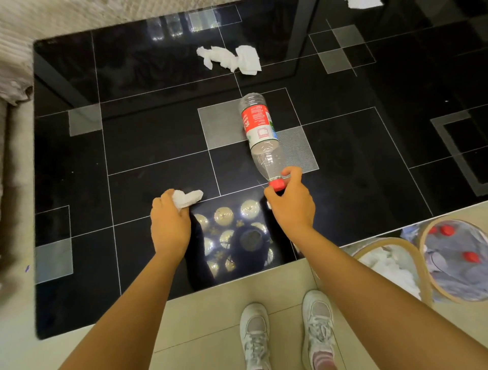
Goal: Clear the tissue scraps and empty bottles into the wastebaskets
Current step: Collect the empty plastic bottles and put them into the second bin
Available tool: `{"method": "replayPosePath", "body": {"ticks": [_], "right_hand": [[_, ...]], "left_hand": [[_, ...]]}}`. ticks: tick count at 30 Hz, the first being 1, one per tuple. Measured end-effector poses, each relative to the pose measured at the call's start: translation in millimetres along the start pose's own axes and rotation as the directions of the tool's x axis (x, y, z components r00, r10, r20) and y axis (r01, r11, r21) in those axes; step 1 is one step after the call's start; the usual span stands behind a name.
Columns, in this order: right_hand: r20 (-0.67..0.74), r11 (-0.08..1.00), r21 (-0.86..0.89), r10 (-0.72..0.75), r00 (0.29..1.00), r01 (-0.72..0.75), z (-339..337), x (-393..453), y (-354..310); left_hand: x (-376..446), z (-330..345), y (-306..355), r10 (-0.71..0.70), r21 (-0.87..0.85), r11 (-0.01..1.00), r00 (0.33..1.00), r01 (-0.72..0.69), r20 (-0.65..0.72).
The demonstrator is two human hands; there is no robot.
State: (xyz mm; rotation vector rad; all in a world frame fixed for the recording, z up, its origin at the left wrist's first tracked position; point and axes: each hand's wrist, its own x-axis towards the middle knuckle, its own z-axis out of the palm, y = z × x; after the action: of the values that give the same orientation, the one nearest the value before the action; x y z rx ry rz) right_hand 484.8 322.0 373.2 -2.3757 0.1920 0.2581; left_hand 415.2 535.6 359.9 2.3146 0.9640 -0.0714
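Note:
An empty clear bottle [260,134] with a red and white label lies on the black glass table [148,137], base pointing away. My right hand [291,203] grips its neck at the red cap. My left hand [170,221] is closed around a crumpled white tissue scrap [188,198] at the table's near middle. A larger crumpled tissue [232,59] lies at the far middle of the table. Another white scrap [365,3] shows at the top edge. Two wastebaskets stand at the right: one [412,253] holds white tissue, the other [429,229] holds bottles with red caps.
The table's near edge runs just in front of my white shoes [287,332] on a beige tiled floor. A pale rug or sofa fabric [15,66] borders the table on the left and far side. Ceiling lights reflect in the glass between my hands.

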Motion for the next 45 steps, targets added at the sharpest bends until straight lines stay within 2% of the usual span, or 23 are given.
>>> {"method": "replayPosePath", "body": {"ticks": [3,6,12,14,18,22,25,31,35,37,41,45], "right_hand": [[-0.010,0.999,0.043,-0.033,0.999,0.034,-10.4,-2.3,4.4],[-0.019,0.993,0.079,-0.084,0.996,0.085,-23.9,-3.3,7.9],[0.001,0.975,0.062,-0.214,0.977,0.214,-56.5,-6.1,35.6],[-0.018,0.969,0.047,-0.242,0.970,0.243,-70.4,-11.3,54.5],[-0.050,0.967,0.018,-0.253,0.966,0.254,-106.3,-24.8,92.4],[-0.085,0.946,-0.117,-0.313,0.946,0.302,-155.6,-28.6,118.7],[-0.157,0.942,-0.137,-0.325,0.933,0.305,-200.1,-26.4,133.4],[-0.342,0.924,-0.217,-0.374,0.862,0.315,-294.9,-21.0,169.9],[-0.348,0.965,-0.187,-0.239,0.907,0.183,-360.8,-35.4,219.3],[-0.318,0.962,-0.223,-0.227,0.921,0.160,-386.7,-39.4,249.1],[-0.139,0.917,-0.381,-0.184,0.973,0.119,-411.6,-34.6,311.7],[0.027,0.877,-0.471,-0.092,0.995,0.094,-398.4,-24.7,374.4]], "left_hand": [[3.9,0.1,2.8,-0.009,-0.033,0.999,0.999,0.011,0.047],[-2.5,6.1,16.5,0.028,0.029,0.999,0.994,-0.031,0.106],[-25.9,28.7,66.9,0.190,-0.114,0.978,0.974,-0.176,0.121],[-41.0,38.2,85.7,0.226,-0.123,0.971,0.955,-0.205,0.193],[-77.0,58.2,116.9,0.347,-0.040,0.935,0.886,-0.352,0.307],[-106.0,80.4,157.9,0.370,-0.015,0.919,0.847,-0.395,0.380],[-123.4,97.2,199.3,0.390,-0.029,0.910,0.833,-0.413,0.392],[-179.4,139.0,289.8,0.481,-0.056,0.856,0.753,-0.514,0.448],[-234.3,166.7,324.6,0.462,-0.013,0.842,0.709,-0.539,0.532],[-256.4,184.0,331.4,0.442,0.007,0.841,0.695,-0.541,0.568],[-282.0,226.5,325.7,0.434,0.026,0.824,0.659,-0.566,0.614],[-291.6,264.7,305.3,0.359,0.073,0.851,0.677,-0.520,0.642]]}}
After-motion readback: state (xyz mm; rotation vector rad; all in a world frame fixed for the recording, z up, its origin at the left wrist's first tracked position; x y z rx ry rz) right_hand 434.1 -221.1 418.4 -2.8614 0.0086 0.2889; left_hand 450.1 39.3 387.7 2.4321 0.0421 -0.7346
